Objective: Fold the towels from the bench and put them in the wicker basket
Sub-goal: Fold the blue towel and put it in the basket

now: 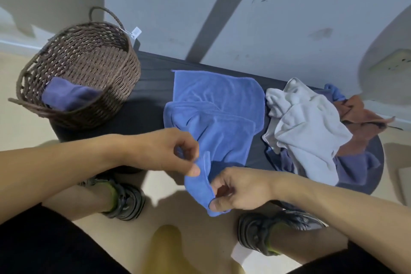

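We pinch the near edge of the blue towel (213, 118) with our left hand (164, 151) and right hand (240, 189); it lies on the worktop (151, 78) beside the wicker basket (89, 62)

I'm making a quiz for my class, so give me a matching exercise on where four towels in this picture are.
Column one:
1. bright blue towel
2. purple towel
3. white towel
4. rust-brown towel

Column two:
A. inside the wicker basket
B. on top of the pile
B is followed by:
C. gripped by both hands
D. far right of the pile

Pairs: 1-C, 2-A, 3-B, 4-D
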Action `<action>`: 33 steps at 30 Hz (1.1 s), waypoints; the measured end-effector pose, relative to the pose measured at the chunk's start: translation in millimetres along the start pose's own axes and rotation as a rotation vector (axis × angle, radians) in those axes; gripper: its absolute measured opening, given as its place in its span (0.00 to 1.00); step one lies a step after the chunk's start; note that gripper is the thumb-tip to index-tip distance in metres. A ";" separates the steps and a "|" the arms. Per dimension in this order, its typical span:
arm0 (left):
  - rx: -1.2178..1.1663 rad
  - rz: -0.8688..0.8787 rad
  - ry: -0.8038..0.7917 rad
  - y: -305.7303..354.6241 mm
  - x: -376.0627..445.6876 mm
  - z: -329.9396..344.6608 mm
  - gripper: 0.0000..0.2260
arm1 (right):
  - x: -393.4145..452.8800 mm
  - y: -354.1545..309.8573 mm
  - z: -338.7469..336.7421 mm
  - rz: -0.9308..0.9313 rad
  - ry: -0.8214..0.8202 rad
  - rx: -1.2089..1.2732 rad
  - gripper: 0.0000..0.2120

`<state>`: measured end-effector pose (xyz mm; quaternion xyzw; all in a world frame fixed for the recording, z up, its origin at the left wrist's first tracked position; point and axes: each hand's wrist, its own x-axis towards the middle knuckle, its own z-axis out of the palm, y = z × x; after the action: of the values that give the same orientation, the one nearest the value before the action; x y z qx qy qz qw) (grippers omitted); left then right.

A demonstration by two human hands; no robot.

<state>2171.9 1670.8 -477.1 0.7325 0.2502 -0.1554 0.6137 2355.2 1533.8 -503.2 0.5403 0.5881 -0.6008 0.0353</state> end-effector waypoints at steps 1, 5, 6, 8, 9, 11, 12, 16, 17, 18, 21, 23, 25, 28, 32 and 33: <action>-0.035 0.002 0.018 0.8 1.1 -4.0 0.10 | -2.6 -1.8 -4.7 0.013 -0.028 0.072 0.10; -0.165 -0.071 0.022 -3.6 8.1 -14.4 0.14 | -12.0 -3.7 -19.7 0.047 -0.112 0.324 0.08; -0.158 -0.112 0.037 -5.2 10.1 -13.9 0.13 | -12.8 -1.7 -21.5 0.038 -0.126 0.370 0.08; -0.070 -0.167 0.075 -6.2 12.9 -13.0 0.13 | -14.1 1.0 -24.3 0.036 -0.131 0.482 0.11; -0.015 -0.177 0.095 -5.1 13.7 -12.7 0.13 | -14.4 1.8 -25.5 0.051 -0.128 0.542 0.15; 0.052 -0.176 0.153 -2.1 15.8 -14.4 0.13 | -16.3 1.8 -29.3 0.068 -0.098 0.636 0.15; 0.062 -0.175 0.200 -1.0 17.0 -16.1 0.12 | -17.2 0.9 -32.6 0.061 -0.067 0.691 0.13; -0.050 -0.152 0.459 -0.1 27.3 -22.1 0.15 | -23.1 -0.9 -48.9 0.018 -0.044 0.819 0.23; -0.104 -0.146 0.520 0.4 30.2 -23.7 0.15 | -24.4 -0.7 -50.3 0.013 -0.064 0.760 0.23; -0.151 -0.138 0.577 0.6 32.6 -25.8 0.15 | -24.4 -0.1 -48.6 0.006 -0.072 0.667 0.20; -0.317 -0.092 0.691 1.9 36.7 -33.8 0.13 | -17.4 0.5 -41.8 0.025 0.098 0.353 0.09; -0.379 -0.053 0.730 1.0 38.6 -41.6 0.14 | -14.4 -1.5 -49.6 0.051 0.180 0.290 0.08; -0.400 -0.030 0.782 -0.2 40.6 -49.3 0.16 | -18.9 -0.7 -68.2 0.073 0.204 0.345 0.10; -0.551 0.032 0.832 -0.3 41.8 -60.5 0.17 | -24.7 5.8 -98.7 0.027 0.389 0.578 0.10; -0.486 0.004 0.918 -6.7 46.6 -72.6 0.14 | -13.0 21.3 -122.2 -0.050 0.879 0.949 0.06; -0.280 -0.073 0.959 -13.9 47.8 -72.5 0.12 | -8.3 27.9 -121.9 0.042 0.961 0.853 0.06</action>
<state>2197.9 1751.7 -499.6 0.6229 0.5482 0.2125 0.5160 2451.6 1611.1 -482.5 0.7273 0.2369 -0.4720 -0.4382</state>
